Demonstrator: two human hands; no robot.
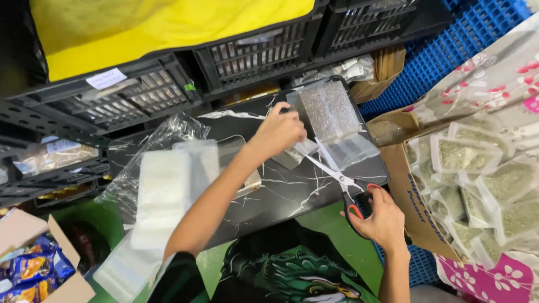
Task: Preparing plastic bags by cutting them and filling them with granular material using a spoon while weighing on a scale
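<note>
Presently the right hand [384,219] grips red-handled steel scissors [337,177], blades open. The left hand [279,130] pinches a clear plastic pouch [300,152] near the black marbled desk's [281,193] far edge.

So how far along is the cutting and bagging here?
Done: a box at the right holds many filled, sealed pouches. In hand: the left hand pins a strip of small bags on the black table, while the right hand has open scissors at the strip. Left: the strip is uncut, and a stack of empty bags lies at the left.
</note>
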